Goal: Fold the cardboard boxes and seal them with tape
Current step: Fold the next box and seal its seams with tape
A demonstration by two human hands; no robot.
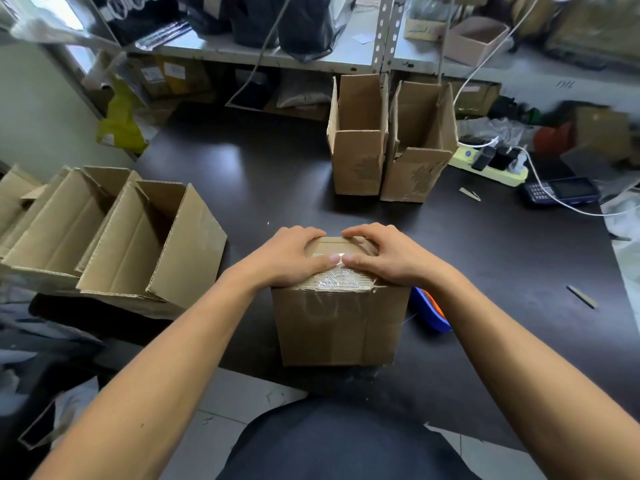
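The box (pixel 341 320) stands at the table's (pixel 263 174) 6 o'clock edge. The left hand (pixel 289 259) and right hand (pixel 391 258) lie on its top, fingers curled over the far edge, thumbs meeting on the clear tape (pixel 341 275). Neither grips. Risks: the wrinkled tape may lift at the near edge; uneven pressing could tip the box off the edge.

Packing stockroom; shelving (pixel 384 32), cardboard boxes (pixel 360 161)

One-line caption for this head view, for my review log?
Both hands, left hand and right hand, press clear tape onto a closed cardboard box on the dark table.
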